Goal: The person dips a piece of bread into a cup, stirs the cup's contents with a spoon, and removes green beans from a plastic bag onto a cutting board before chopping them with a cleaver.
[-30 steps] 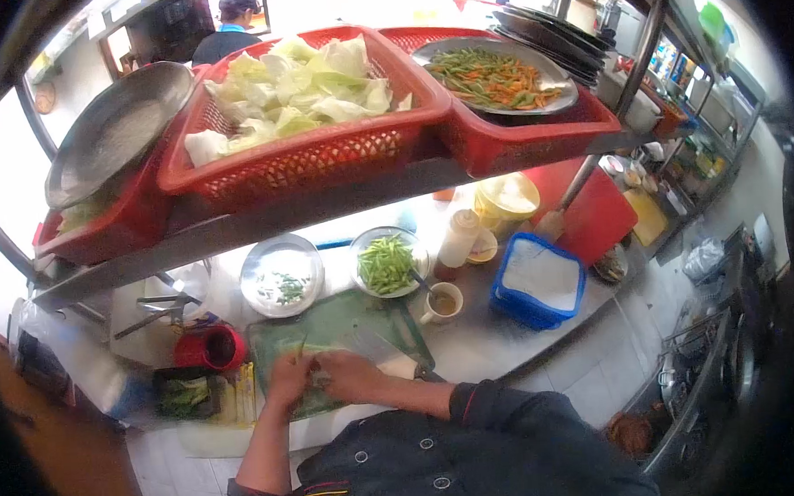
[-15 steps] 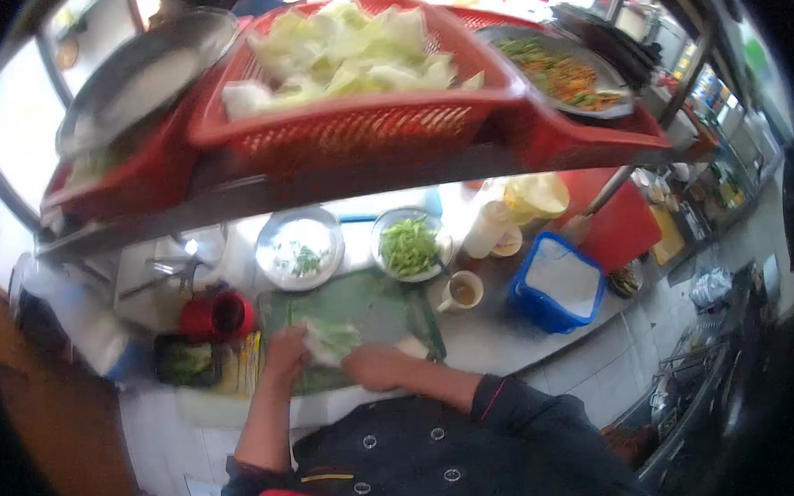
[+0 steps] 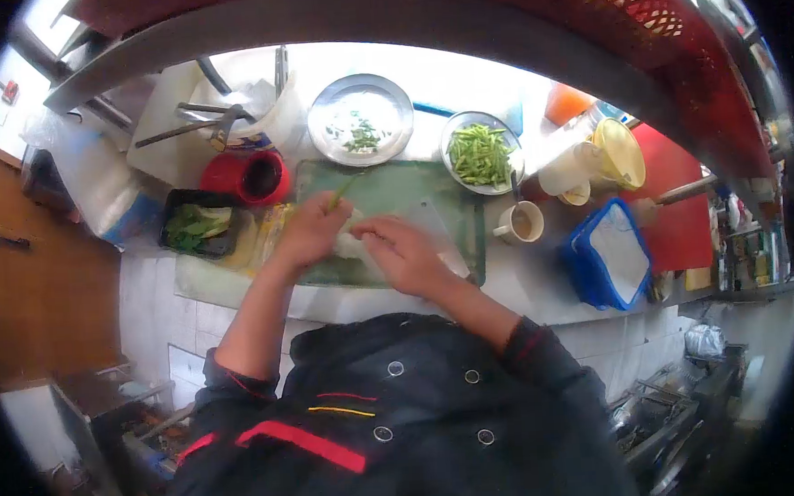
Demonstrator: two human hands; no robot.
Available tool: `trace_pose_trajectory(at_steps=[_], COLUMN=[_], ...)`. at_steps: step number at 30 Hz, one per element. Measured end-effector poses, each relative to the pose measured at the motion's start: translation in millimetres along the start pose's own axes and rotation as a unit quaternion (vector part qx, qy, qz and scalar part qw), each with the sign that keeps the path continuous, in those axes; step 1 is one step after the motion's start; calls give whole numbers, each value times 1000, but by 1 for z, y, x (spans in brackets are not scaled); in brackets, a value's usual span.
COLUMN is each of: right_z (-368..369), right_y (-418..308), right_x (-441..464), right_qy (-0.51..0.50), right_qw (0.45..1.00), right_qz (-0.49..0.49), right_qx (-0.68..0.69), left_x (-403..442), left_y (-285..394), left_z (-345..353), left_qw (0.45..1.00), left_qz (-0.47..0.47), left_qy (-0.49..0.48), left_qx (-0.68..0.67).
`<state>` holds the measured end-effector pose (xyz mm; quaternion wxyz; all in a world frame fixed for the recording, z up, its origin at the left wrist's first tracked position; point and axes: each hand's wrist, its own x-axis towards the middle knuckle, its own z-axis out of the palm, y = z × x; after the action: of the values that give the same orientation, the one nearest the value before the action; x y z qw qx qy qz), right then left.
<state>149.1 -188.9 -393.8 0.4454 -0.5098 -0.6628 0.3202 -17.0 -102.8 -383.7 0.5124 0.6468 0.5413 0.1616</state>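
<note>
My left hand is closed around a thin green stalk that sticks up past the fingers. My right hand is close by, thumb and fingers pressed together; whatever they may hold is hidden. Between and below the hands is a whitish, blurred bundle. Both hands are over a green cutting board. On its right part lies a flat pale shape like a blade, partly behind my right hand.
Behind the board stand a metal plate with chopped greens and a bowl of cut green stalks. A mug and blue tub are right. Left are a red container and black tray. A shelf crosses overhead.
My view has tilted down, so the shelf's baskets have mostly left the picture. The hands have moved; the left now shows a green stalk upright, and the pale bundle shows less.
</note>
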Motion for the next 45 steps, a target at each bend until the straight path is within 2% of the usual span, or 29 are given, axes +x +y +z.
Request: trace_pose_trajectory(at_steps=[2, 5, 7, 9, 10, 11, 12, 13, 15, 16, 17, 18, 20, 21, 22, 23, 24, 26, 28, 30, 32, 34, 36, 38, 39, 41, 42, 44, 45], right_z=[19, 31, 46, 47, 43, 41, 42, 43, 39, 35, 34, 36, 41, 39, 36, 34, 33, 30, 33, 37, 42, 31, 18, 10, 4, -8, -8, -4, -6], right_y=[26, 45, 81, 99, 103, 107, 108, 109, 104, 93, 86, 92, 105, 101, 96, 90, 86, 81, 82, 91, 108, 94, 92, 99, 89, 60, 60, 62, 64], right_x=[9, 20, 16, 17, 20, 22, 24, 26, 24, 23, 22, 21, 29, 38, 44, 49, 52, 62, 61, 57, 51, 51, 49, 38, 38, 38, 34, 25, 22], right_qy=[-21, -39, -67, -88, -95, -98, -100, -94, -91, -111, -130, -131, -133, -133, -181, -228, -227, -314, -319, -324, -244, -249, -249, -94, -91, -30, -23, 71, 77], right_qw=[993, 983, 986, 988, 995, 983, 983, 982, 980, 962, 933, 934, 896, 896, 879, 858, 858, 829, 825, 822, 862, 876, 887, 965, 965, 953, 953, 860, 859], right_qz=[96, 124, 122, 118, 15, -87, -86, -84, -78, -25, 28, 30, 15, 10, 32, 54, 51, 104, 108, 111, 161, 178, 193, 202, 203, 269, 269, 278, 276], right_qx=[72, 131, 91, 48, -40, -126, -126, -143, -160, -249, -334, -331, -424, -424, -440, -456, -459, -451, -454, -455, -414, -374, -336, -142, -142, 138, 140, 423, 424], left_x=[10, 9, 4, -4, -6, -7, -7, -7, -9, -10, -11, -13, -11, -10, -8, -7, -4, 9, 11, 13, 15, 20, 29, 30, 29, 22, 19, 4, 0], left_y=[-20, -14, -10, -9, -13, -19, -26, -39, -72, -80, -87, -94, -113, -117, -121, -124, -125, -135, -119, -99, -88, -86, -82, -74, -67, -58, -51, -20, -11], left_z=[16, 17, 27, 40, 41, 45, 50, 51, 41, 32, 23, 17, 18, 20, 23, 30, 34, 41, 40, 36, 38, 39, 40, 42, 42, 46, 48, 49, 51], left_qw=[998, 988, 982, 978, 978, 983, 983, 983, 915, 916, 945, 962, 967, 971, 970, 982, 984, 983, 982, 949, 955, 962, 958, 970, 977, 989, 995, 997, 997], left_qz=[32, 76, 90, 66, 65, 110, 154, 152, 243, 241, 137, 30, -2, -31, -30, -68, -103, -99, -98, -165, -147, -129, -46, -17, 9, 41, 71, 75, 75], left_qy=[38, 100, 114, 61, 64, 64, 63, 62, 292, 290, 277, 261, 241, 222, 226, 175, 122, 127, 130, 32, 38, 39, 31, 73, 115, 82, 52, 29, 12], left_qx=[34, 95, 121, 188, 187, 134, 81, 78, 138, 138, 106, 74, 82, 87, 87, 5, -78, -84, -91, -269, -254, -238, -280, -232, -182, -114, -48, -15, 16])
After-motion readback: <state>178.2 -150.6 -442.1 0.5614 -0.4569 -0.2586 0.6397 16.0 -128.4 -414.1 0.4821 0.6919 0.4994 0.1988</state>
